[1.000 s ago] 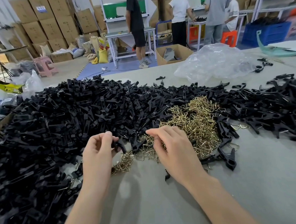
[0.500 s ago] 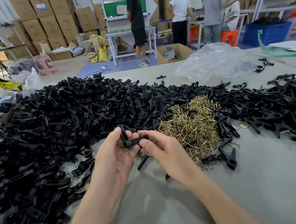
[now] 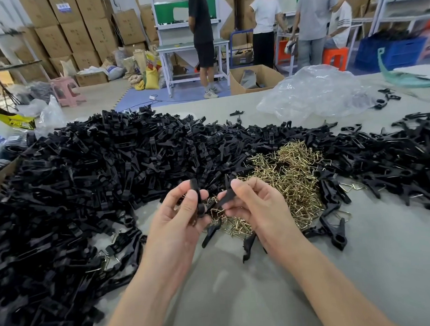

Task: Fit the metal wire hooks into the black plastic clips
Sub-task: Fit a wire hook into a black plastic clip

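While hands [image 3: 177, 225] [image 3: 261, 210] pinch black clips [image 3: 197, 198], hooks [image 3: 289, 176] beneath

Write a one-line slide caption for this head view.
Left hand and right hand each hold a black clip piece over the wire hooks pile, beside heaped black clips.

Count: your left hand [image 3: 177, 223] and right hand [image 3: 259, 210], two; held clip pieces [image 3: 197, 196], two; clip heap [image 3: 96, 175], one; hook heap [image 3: 290, 173], one; plastic bag [image 3: 315, 91], one; people [image 3: 202, 37] behind, probably four.
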`<act>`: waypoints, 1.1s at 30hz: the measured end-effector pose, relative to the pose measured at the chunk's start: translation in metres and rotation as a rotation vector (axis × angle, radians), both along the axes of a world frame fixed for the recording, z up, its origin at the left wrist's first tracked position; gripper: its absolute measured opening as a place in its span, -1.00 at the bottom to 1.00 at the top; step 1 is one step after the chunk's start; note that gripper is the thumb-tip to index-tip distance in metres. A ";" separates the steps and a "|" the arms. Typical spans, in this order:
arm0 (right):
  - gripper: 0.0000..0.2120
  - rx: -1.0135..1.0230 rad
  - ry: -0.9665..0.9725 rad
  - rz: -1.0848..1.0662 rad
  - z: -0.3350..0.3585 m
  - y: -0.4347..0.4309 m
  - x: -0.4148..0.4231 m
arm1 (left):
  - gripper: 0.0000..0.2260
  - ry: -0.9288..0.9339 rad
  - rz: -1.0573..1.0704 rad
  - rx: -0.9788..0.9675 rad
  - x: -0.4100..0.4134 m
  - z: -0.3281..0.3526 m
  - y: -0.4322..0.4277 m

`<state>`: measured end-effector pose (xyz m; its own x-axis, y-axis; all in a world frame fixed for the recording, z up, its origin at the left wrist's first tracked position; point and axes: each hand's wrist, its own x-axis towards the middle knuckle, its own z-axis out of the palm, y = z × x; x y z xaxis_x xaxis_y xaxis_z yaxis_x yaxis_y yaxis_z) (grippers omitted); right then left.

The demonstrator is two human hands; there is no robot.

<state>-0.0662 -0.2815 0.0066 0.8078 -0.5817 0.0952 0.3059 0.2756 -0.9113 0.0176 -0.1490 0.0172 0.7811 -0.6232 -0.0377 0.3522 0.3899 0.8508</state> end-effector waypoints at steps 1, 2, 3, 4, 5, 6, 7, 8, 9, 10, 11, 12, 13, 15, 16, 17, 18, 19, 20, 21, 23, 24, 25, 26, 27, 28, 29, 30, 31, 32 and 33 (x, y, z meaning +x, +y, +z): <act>-0.76 0.007 -0.005 -0.006 0.000 0.000 0.000 | -0.66 0.015 -0.010 -0.014 0.000 0.000 0.000; -0.73 0.014 -0.011 -0.006 0.001 -0.001 0.000 | -0.61 0.023 -0.015 -0.024 0.000 -0.001 -0.001; -0.72 0.020 -0.014 -0.004 0.001 -0.001 0.000 | -0.58 0.023 -0.014 -0.031 0.000 0.000 -0.001; -0.68 0.020 -0.016 -0.004 0.000 -0.001 -0.001 | -0.57 0.015 -0.006 -0.035 0.000 0.000 -0.001; -0.64 0.016 -0.011 -0.005 -0.001 -0.002 -0.001 | -0.58 0.000 0.010 -0.035 -0.001 0.001 -0.002; -0.62 0.013 -0.003 -0.005 -0.002 -0.003 -0.001 | -0.61 -0.017 0.029 -0.030 -0.001 0.001 -0.002; -0.64 0.013 0.001 -0.002 -0.003 -0.003 -0.001 | -0.64 -0.031 0.047 -0.024 -0.001 0.001 -0.002; -0.69 0.018 0.002 0.006 -0.004 -0.004 -0.001 | -0.69 -0.035 0.057 -0.019 -0.001 0.001 -0.003; -0.72 0.021 0.000 0.015 -0.004 -0.005 -0.001 | -0.73 -0.030 0.059 -0.015 -0.001 0.001 -0.003; -0.73 0.023 -0.001 0.021 -0.005 -0.005 -0.001 | -0.78 -0.019 0.055 -0.011 0.000 0.000 -0.003; -0.72 0.021 -0.001 0.025 -0.005 -0.006 -0.001 | -0.80 -0.004 0.048 -0.009 0.000 -0.001 -0.002; -0.72 0.018 -0.002 0.029 -0.006 -0.007 -0.001 | -0.78 0.011 0.037 -0.011 0.001 -0.001 -0.001; -0.72 0.014 -0.004 0.032 -0.006 -0.008 -0.001 | -0.75 0.021 0.022 -0.016 0.001 -0.002 -0.001; -0.71 0.016 -0.007 0.035 -0.007 -0.008 0.000 | -0.69 0.005 0.000 -0.013 0.001 -0.002 -0.001; -0.70 0.016 -0.004 0.038 -0.008 -0.008 0.000 | -0.71 -0.027 -0.005 0.008 0.000 -0.002 -0.002; -0.69 0.011 0.004 0.044 -0.008 -0.008 0.001 | -0.75 -0.075 0.003 0.048 -0.001 -0.002 -0.003; -0.69 -0.001 0.017 0.051 -0.009 -0.007 0.001 | -0.79 -0.128 0.025 0.099 -0.002 -0.003 -0.004; -0.70 -0.019 0.028 0.058 -0.010 -0.007 0.001 | -0.83 -0.177 0.051 0.151 -0.003 -0.004 -0.005; -0.69 -0.045 0.039 0.062 -0.010 -0.007 0.001 | -0.86 -0.216 0.074 0.196 -0.003 -0.005 -0.005; -0.67 -0.078 0.051 0.066 -0.010 -0.006 0.001 | -0.87 -0.251 0.091 0.237 -0.004 -0.005 -0.004; -0.63 -0.155 0.082 0.070 -0.010 -0.005 0.000 | -0.88 -0.342 0.129 0.317 -0.005 -0.006 -0.002; -0.63 -0.188 0.094 0.068 -0.009 -0.005 0.000 | -0.89 -0.395 0.154 0.350 -0.004 -0.006 -0.001; -0.64 -0.211 0.103 0.067 -0.010 -0.005 0.000 | -0.91 -0.442 0.175 0.371 -0.004 -0.006 0.000; -0.65 -0.224 0.110 0.068 -0.010 -0.004 -0.001 | -0.91 -0.475 0.188 0.382 -0.004 -0.006 0.000; -0.65 -0.230 0.112 0.073 -0.009 -0.004 -0.001 | -0.92 -0.498 0.192 0.387 -0.003 -0.006 0.000; -0.66 -0.229 0.110 0.083 -0.009 -0.003 -0.001 | -0.92 -0.509 0.191 0.389 -0.003 -0.007 0.000; -0.66 -0.226 0.107 0.096 -0.009 -0.003 -0.002 | -0.94 -0.511 0.188 0.385 -0.003 -0.007 -0.001; -0.67 -0.228 0.106 0.108 -0.009 -0.003 -0.002 | -0.95 -0.515 0.187 0.381 -0.004 -0.008 -0.001; -0.66 -0.235 0.109 0.114 -0.009 -0.003 -0.003 | -0.92 -0.529 0.185 0.378 -0.004 -0.009 -0.001; -0.67 -0.242 0.111 0.114 -0.009 -0.003 -0.003 | -0.87 -0.546 0.180 0.378 -0.005 -0.009 -0.001; -0.67 -0.248 0.113 0.111 -0.009 -0.003 -0.003 | -0.82 -0.557 0.172 0.373 -0.005 -0.009 -0.001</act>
<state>-0.0694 -0.2847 -0.0024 0.8787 -0.4597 0.1291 0.1788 0.0659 -0.9817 0.0124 -0.1496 0.0085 0.8328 -0.5123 0.2095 -0.2163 0.0473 0.9752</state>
